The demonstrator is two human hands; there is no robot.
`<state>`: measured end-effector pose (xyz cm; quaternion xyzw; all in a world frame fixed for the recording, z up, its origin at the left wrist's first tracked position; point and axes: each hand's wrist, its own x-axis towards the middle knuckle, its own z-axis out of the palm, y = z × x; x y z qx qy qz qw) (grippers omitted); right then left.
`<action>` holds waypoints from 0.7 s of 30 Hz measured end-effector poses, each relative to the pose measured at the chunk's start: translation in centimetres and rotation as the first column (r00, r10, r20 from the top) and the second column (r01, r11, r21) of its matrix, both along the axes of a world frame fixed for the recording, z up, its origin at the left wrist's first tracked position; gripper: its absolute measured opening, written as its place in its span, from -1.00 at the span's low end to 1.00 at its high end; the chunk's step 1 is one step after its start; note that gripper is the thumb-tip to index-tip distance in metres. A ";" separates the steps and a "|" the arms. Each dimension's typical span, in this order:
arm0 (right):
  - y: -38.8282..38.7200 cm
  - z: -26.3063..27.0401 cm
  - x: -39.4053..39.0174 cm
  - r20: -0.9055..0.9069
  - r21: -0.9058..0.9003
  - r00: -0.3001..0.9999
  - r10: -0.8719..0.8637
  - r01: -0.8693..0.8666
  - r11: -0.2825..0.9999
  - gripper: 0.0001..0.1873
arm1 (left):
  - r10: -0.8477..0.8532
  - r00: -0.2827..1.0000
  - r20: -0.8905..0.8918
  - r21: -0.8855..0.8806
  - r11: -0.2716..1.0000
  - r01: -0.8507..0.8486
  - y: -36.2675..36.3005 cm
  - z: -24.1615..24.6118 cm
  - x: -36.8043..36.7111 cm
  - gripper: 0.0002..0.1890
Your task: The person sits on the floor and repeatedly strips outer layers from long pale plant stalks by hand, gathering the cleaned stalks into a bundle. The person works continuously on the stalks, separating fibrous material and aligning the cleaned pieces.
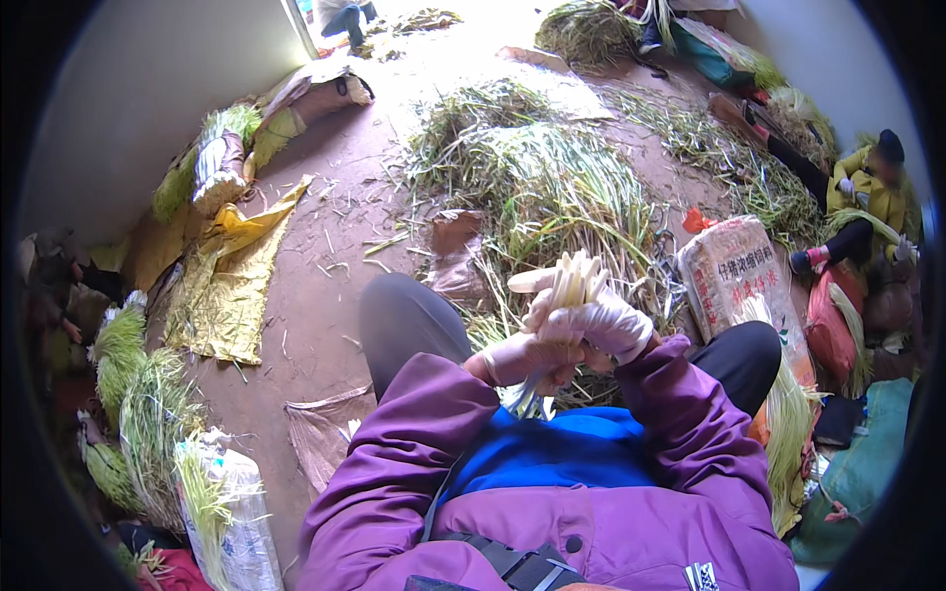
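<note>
Before my chest, a small bundle of pale leafy stalks (576, 284) stands upright, its whitish ends fanned at the top. My left hand (521, 354), in a thin whitish glove, is closed around the bundle's lower part. Higher up, my right hand (610, 318), gloved too, wraps the stalks from the right side. The fingers overlap, so part of the bundle is hidden. The bundle's other end shows below the hands, near the blue cloth (562, 451) over my lap. Beyond my hands lies a large heap of green leaves and stalks (562, 177).
A printed woven sack (739, 273) lies right of the heap, with pale stalks (787, 421) beside my right knee. A yellow sack (222, 295) lies at left, near leafy bundles (122, 354). A co-worker in yellow (865, 185) sits at far right; other people are around the edges.
</note>
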<state>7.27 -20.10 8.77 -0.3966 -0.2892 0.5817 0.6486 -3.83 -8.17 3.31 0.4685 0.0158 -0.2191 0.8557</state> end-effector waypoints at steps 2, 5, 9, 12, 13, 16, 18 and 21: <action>-0.3 0.1 -0.4 -0.030 -0.034 0.999 -0.020 0.019 0.999 -0.40 | -0.052 0.999 -0.010 0.048 0.997 0.053 -0.3 0.0 0.0 -0.60; -0.3 -0.8 -0.8 -0.029 -0.034 0.995 -0.092 0.091 0.995 -0.63 | -0.039 0.999 -0.001 0.199 0.979 0.038 -0.5 0.1 -0.1 -0.70; 0.6 -2.8 -0.6 -0.213 0.047 0.974 -0.074 0.086 0.995 -0.65 | 0.002 1.000 0.011 0.127 0.992 -0.004 -0.3 0.2 -0.9 -0.66; 1.3 -3.9 0.7 -0.259 0.120 0.963 -0.081 0.115 0.986 -0.67 | 0.040 0.991 0.130 0.229 0.971 -0.069 -0.2 -0.1 -0.8 -0.61; 1.5 -4.1 1.2 -0.341 0.151 0.936 -0.088 0.147 0.978 -0.67 | 0.014 0.998 0.053 0.271 0.962 -0.028 -0.2 -0.1 -0.8 -0.60; 2.2 -4.4 2.3 -0.465 0.168 0.885 0.006 0.082 0.982 -0.59 | 0.154 0.988 -0.005 0.386 0.912 -0.140 -0.5 0.1 -0.5 -0.60; 2.5 -4.5 2.7 -0.472 0.179 0.880 0.055 0.035 0.983 -0.53 | 0.189 0.979 -0.079 0.498 0.858 -0.126 -0.6 0.6 -0.5 -0.61; 2.8 -4.8 2.6 -0.415 0.309 0.891 0.186 -0.054 0.949 -0.43 | 0.241 0.959 -0.148 0.453 0.879 -0.151 -0.6 1.6 -0.8 -0.65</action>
